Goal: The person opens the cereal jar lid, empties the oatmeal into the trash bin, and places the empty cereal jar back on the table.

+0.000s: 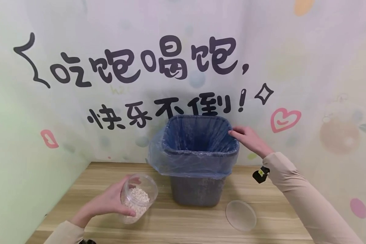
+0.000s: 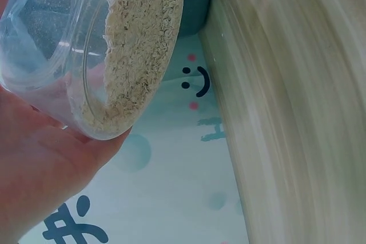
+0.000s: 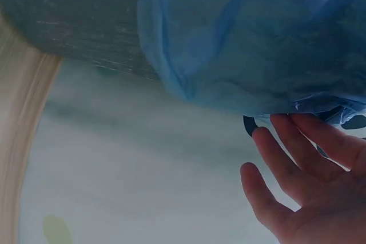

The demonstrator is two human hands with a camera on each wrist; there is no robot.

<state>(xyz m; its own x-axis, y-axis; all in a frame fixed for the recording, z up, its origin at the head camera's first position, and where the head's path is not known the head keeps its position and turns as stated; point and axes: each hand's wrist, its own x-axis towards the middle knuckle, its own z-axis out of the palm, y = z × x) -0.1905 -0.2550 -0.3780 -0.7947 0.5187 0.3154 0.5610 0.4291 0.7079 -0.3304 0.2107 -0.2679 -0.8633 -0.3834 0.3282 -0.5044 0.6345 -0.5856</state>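
Observation:
My left hand (image 1: 111, 200) grips a clear plastic jar (image 1: 154, 191) round its side. The jar is lidless and tilted, its mouth facing up toward the bin. Pale, dry flakes (image 2: 143, 44) lie inside it; their exact kind I cannot tell. At the bin's right rim, my right hand (image 1: 248, 137) touches the edge with its fingertips. Its fingers (image 3: 280, 158) look loosely extended against the outside of the blue liner bag (image 3: 229, 55); the thumb is hidden in the right wrist view. The grey-blue trash bin (image 1: 196, 193) stands upright, the bag folded over its rim.
A round translucent lid (image 1: 241, 216) lies flat on the wooden table (image 1: 189, 225), right of the bin. Behind the bin rises a white wall (image 1: 292, 61) printed with black characters and coloured shapes. The bag bulges loosely at the bin's left.

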